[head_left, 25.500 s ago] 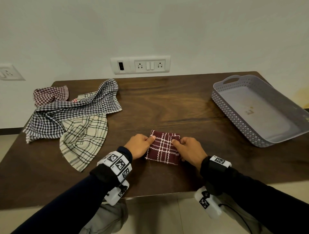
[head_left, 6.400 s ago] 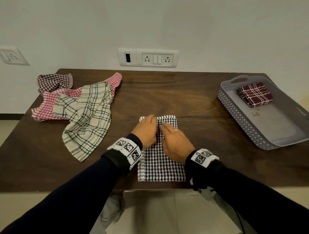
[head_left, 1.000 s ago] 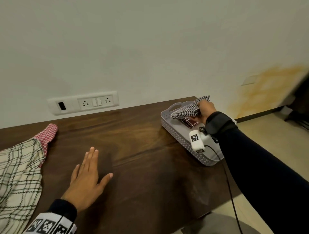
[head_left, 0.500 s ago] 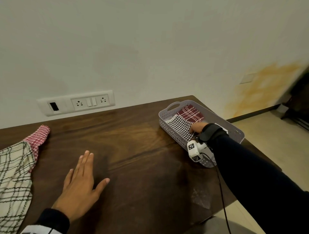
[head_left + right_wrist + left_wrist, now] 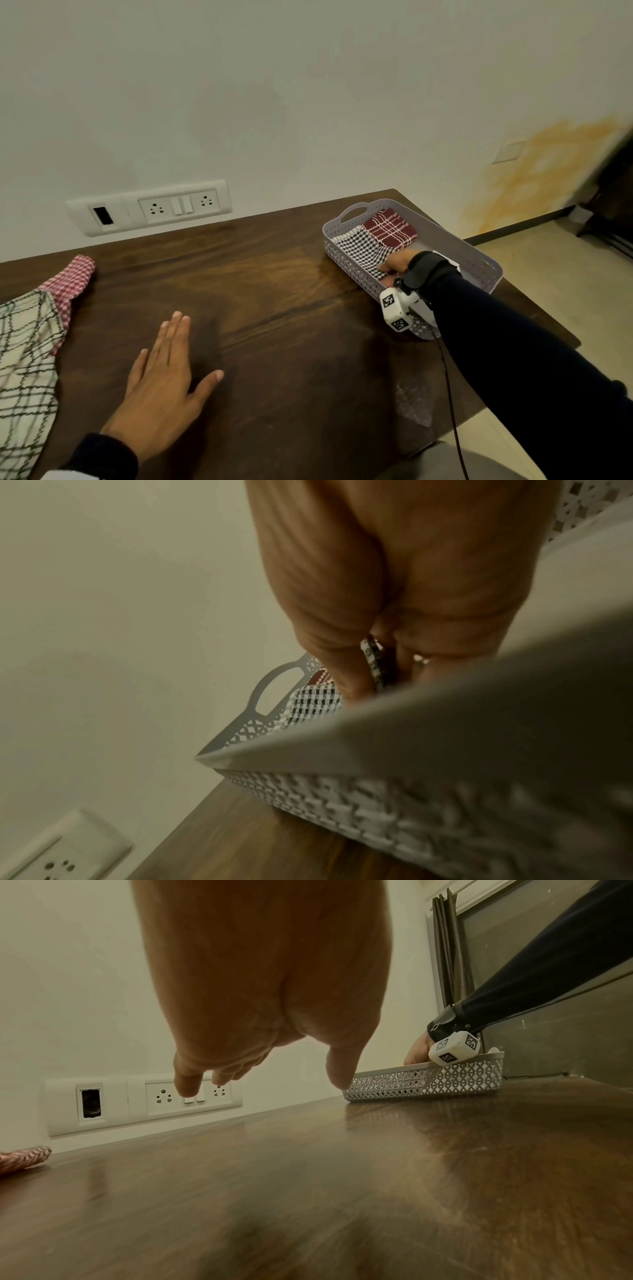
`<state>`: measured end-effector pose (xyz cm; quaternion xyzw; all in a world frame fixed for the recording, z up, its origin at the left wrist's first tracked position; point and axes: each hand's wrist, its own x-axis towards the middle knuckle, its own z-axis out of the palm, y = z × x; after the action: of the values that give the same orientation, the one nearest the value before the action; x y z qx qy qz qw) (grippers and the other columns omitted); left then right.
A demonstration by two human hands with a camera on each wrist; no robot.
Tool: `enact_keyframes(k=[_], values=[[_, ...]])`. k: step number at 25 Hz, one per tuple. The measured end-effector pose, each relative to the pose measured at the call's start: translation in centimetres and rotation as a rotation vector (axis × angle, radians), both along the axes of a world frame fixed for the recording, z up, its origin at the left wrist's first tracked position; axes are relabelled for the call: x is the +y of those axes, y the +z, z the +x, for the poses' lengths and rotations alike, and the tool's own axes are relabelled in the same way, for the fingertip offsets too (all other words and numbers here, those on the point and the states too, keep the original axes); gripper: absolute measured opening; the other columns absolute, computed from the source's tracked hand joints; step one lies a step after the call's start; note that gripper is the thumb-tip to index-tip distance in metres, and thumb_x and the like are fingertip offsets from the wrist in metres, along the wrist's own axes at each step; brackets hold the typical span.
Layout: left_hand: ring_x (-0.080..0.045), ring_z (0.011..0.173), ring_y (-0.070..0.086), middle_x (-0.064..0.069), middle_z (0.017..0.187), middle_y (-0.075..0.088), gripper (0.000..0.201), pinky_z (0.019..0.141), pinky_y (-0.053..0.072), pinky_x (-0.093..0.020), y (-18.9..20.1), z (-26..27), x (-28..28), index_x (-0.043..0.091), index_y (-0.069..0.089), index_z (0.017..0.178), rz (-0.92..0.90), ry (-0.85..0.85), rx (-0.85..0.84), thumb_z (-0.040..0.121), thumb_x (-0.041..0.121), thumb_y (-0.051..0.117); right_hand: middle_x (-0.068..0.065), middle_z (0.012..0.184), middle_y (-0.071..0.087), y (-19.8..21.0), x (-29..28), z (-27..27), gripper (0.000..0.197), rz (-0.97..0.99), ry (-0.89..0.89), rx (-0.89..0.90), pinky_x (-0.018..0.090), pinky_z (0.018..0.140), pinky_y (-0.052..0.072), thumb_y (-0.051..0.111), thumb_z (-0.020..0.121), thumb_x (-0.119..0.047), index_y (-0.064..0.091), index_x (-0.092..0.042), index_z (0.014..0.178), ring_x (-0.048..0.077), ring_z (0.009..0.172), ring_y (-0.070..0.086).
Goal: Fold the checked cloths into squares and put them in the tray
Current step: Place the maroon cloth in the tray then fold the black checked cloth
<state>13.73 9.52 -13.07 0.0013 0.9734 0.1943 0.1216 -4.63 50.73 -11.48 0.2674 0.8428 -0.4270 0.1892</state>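
Now the black-and-white checked cloth (image 5: 363,251), which I held above the tray (image 5: 479,258) a second ago, lies folded inside it, overlapping the maroon checked cloth (image 5: 390,228) at the tray's far end. My right hand (image 5: 397,263) still pinches its near edge, so release is what remains, I judge. My left hand (image 5: 161,383) rests spread flat near the tabletop's (image 5: 291,325) front edge. Unfolded cloths (image 5: 30,346) wait at the left edge. No readable writing anywhere; only square coded markers on my wrist camera (image 5: 395,310).
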Motion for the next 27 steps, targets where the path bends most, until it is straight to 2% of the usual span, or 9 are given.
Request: enact_keyframes(k=[2,6,8,11,14,19,22,24,27], values=[[-0.005,0.144,-0.021,0.009,0.159,-0.028,0.098,0.123,-0.002,-0.041,0.0,0.1,0.0,0.023,-0.022,0.153,0.005,-0.006,0.006,0.092,0.062,0.044,0.022,0.136,0.056,0.3,-0.1,-0.5,0.054,0.107,0.034,-0.028,0.042,0.100,0.050,0.073,0.086,-0.018,0.055,0.004,0.131,0.036,0.121,0.058],[-0.007,0.146,-0.021,0.007,0.160,-0.027,0.098,0.123,-0.002,-0.041,0.0,0.4,0.0,0.023,-0.022,0.154,-0.005,-0.010,0.026,0.092,0.062,0.043,0.020,0.148,0.040,2.2,-1.5,-1.0,0.103,0.627,0.102,0.014,0.044,0.110,0.039,0.084,0.073,-0.043,0.027,-0.005,0.150,0.036,0.134,0.044],[-0.008,0.146,-0.022,0.007,0.160,-0.028,0.098,0.123,-0.003,-0.041,0.1,0.4,0.0,0.023,-0.023,0.153,-0.009,-0.011,0.010,0.092,0.062,0.043,0.015,0.145,0.047,3.3,-2.6,-0.7,0.087,0.798,0.310,-0.065,0.042,0.110,0.040,0.078,0.078,-0.047,0.039,-0.009,0.146,0.033,0.131,0.047],[-0.008,0.146,-0.023,0.007,0.159,-0.030,0.098,0.123,-0.004,-0.041,0.0,0.4,-0.1,0.023,-0.024,0.153,-0.009,-0.009,0.006,0.092,0.063,0.042,0.013,0.139,0.056,3.3,-3.7,-0.5,0.047,0.886,0.550,-0.233,0.035,0.104,0.042,0.057,0.098,-0.031,0.052,-0.005,0.137,0.029,0.126,0.054],[-0.008,0.146,-0.023,0.007,0.159,-0.029,0.098,0.122,-0.004,-0.040,0.1,0.5,-0.2,0.022,-0.024,0.153,-0.004,-0.009,0.022,0.093,0.062,0.042,0.016,0.140,0.055,3.1,-4.1,0.3,0.040,0.848,0.621,-0.255,0.034,0.103,0.042,0.047,0.101,-0.020,0.054,-0.001,0.135,0.029,0.121,0.055],[-0.010,0.149,-0.017,0.005,0.163,-0.021,0.098,0.123,-0.001,-0.040,0.7,0.6,-0.6,0.021,-0.017,0.156,0.022,0.011,0.047,0.093,0.059,0.047,0.014,0.141,0.054,6.7,-5.9,2.7,0.059,0.622,0.420,-0.013,0.036,0.102,0.043,0.062,0.095,-0.038,0.047,-0.004,0.140,0.030,0.127,0.052],[-0.020,0.151,0.017,-0.007,0.164,0.016,0.087,0.121,0.018,-0.044,2.4,0.6,-0.9,0.016,0.010,0.157,0.107,0.140,0.193,0.092,0.044,0.060,0.012,0.143,0.052,9.9,-10.2,6.3,0.063,0.496,0.481,0.248,0.033,0.102,0.041,0.060,0.094,-0.047,0.048,-0.007,0.141,0.027,0.129,0.051],[-0.029,0.139,0.041,-0.014,0.152,0.039,0.076,0.112,0.034,-0.049,3.1,0.4,-1.9,0.012,0.029,0.151,0.082,0.240,0.312,0.089,0.035,0.067,0.007,0.140,0.054,11.2,-14.4,9.9,0.062,0.346,0.578,0.329,0.032,0.101,0.042,0.061,0.091,-0.052,0.051,-0.014,0.139,0.023,0.125,0.053],[-0.034,0.129,0.048,-0.017,0.142,0.049,0.072,0.104,0.041,-0.054,3.0,0.2,-4.4,0.011,0.040,0.144,-0.040,0.335,0.319,0.084,0.033,0.073,0.000,0.134,0.058,11.3,-20.3,15.2,0.061,0.183,0.789,0.285,0.031,0.098,0.047,0.064,0.087,-0.057,0.055,-0.020,0.134,0.017,0.121,0.056]])
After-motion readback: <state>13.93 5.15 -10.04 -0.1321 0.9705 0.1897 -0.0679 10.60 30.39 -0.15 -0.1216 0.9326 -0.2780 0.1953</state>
